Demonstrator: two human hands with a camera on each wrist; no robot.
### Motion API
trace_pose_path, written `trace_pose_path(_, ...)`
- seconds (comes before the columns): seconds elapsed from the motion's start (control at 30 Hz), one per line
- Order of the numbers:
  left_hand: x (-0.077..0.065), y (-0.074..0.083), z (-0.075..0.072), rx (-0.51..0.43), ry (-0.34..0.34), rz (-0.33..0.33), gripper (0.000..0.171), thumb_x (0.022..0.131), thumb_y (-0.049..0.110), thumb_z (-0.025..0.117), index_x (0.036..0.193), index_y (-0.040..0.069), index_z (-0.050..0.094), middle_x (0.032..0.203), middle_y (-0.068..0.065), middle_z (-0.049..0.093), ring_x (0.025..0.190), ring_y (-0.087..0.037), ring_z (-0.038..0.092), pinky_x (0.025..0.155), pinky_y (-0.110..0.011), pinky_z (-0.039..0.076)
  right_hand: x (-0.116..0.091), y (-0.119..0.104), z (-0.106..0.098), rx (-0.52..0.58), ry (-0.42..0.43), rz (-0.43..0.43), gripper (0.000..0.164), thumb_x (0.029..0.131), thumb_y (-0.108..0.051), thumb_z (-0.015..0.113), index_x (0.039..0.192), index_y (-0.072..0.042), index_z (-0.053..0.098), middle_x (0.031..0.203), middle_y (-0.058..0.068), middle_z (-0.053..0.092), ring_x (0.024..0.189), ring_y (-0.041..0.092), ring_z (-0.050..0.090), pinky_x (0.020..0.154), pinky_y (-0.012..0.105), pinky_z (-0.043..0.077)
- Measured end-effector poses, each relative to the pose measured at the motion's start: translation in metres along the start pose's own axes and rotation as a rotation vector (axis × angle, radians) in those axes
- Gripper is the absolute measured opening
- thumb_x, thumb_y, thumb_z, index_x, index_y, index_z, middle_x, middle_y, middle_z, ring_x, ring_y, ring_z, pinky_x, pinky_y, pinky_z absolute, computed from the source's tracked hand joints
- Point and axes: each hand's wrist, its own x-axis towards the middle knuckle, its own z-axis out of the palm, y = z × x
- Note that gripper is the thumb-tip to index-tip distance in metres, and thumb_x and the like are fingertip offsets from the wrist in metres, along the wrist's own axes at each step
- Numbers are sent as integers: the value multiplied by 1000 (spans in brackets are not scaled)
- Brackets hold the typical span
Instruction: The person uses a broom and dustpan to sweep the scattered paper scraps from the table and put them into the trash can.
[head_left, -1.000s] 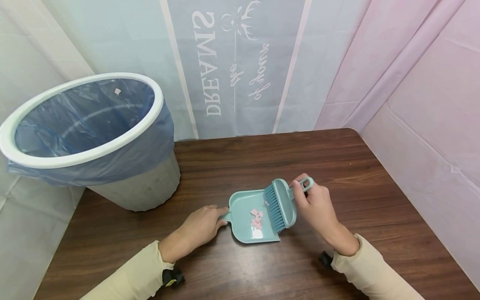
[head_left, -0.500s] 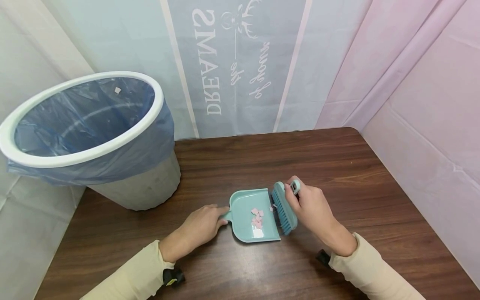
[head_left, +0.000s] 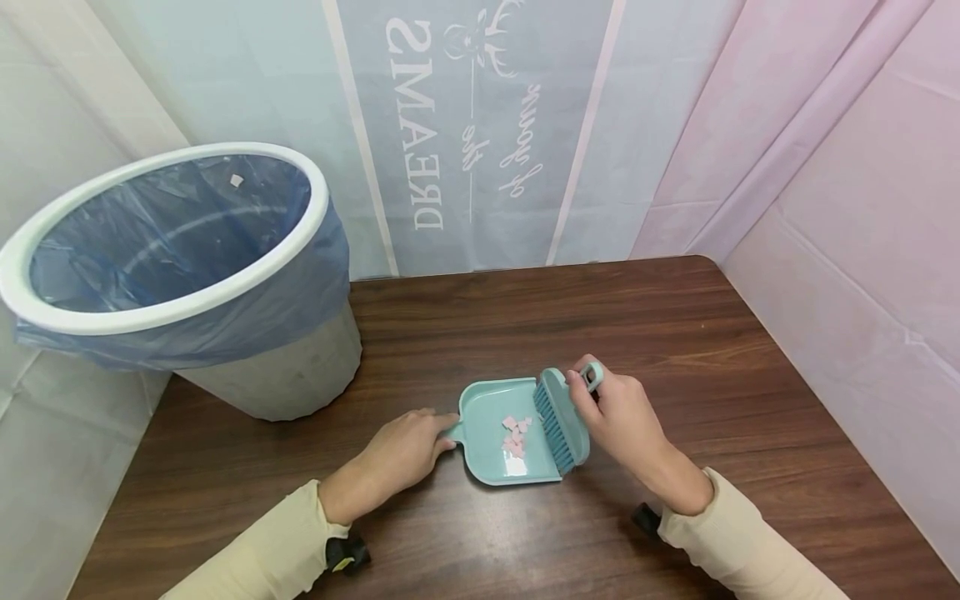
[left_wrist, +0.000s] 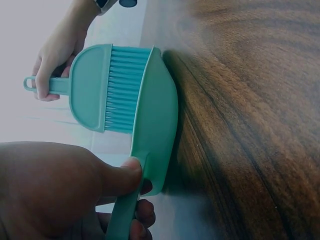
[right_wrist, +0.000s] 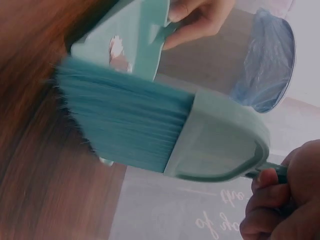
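Note:
My left hand [head_left: 401,452] grips the short handle of a mint-green dustpan [head_left: 480,408] lying on the table. In the left wrist view the thumb presses on top of that handle, fingers curled beneath. Several small pale pink pieces [head_left: 514,437] lie in a cluster inside the pan. With my right hand [head_left: 621,417] I hold a matching hand brush [head_left: 572,417] by its looped handle. Its blue bristles [right_wrist: 125,120] stand at the pan's open right edge, tilted over the lip. The right wrist view shows fingers [right_wrist: 265,200] wrapped around the brush handle.
A grey bin [head_left: 300,367] with a white rim and blue plastic liner stands at the left of the brown wooden table [head_left: 525,317]. One pink piece [head_left: 236,180] clings to the liner inside. Printed cloth [head_left: 480,125] hangs along the back, and pale cloth on both sides.
The brush first drew back right off the pan's lip, then came left onto it again. A pink piece near the edge moved left to the cluster. Left hand and dustpan stayed still.

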Motion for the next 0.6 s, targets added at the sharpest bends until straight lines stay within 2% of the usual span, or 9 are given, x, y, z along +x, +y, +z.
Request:
trace_pose_path(0.1,0,0,0,-2,1,1,35,98,17,70,130,3,68,116,-18,71,107,-34,68,89,-49,56,0,-1,1,57,-11,-2,13,98,-1,61,89,-10,60,59,-15,34,48,-3,27,42,16,25)
trace_pose_path(0.27,-1,-1,0,-7,4,6,35,97,16,70,130,2,68,115,-18,71,106,-35,68,88,-48,56,0,-1,-1,150,43,20,15,99,2,59,88,-8,63,59,-14,40,46,-2,32,42,17,29)
trace_pose_path(0.43,0,-2,1,-4,12,15,36,97,17,70,130,2,68,113,-17,71,104,-34,68,88,-47,57,1,1,-3,148,55,47,16,99,2,58,88,-9,63,58,-13,40,45,-1,33,41,18,30)
trace_pose_path(0.6,0,-3,1,-11,14,17,36,97,17,70,130,2,68,114,-17,71,105,-34,68,88,-47,56,1,4,-4,122,54,68,14,100,1,58,89,-6,63,58,-12,40,45,0,35,41,18,31)
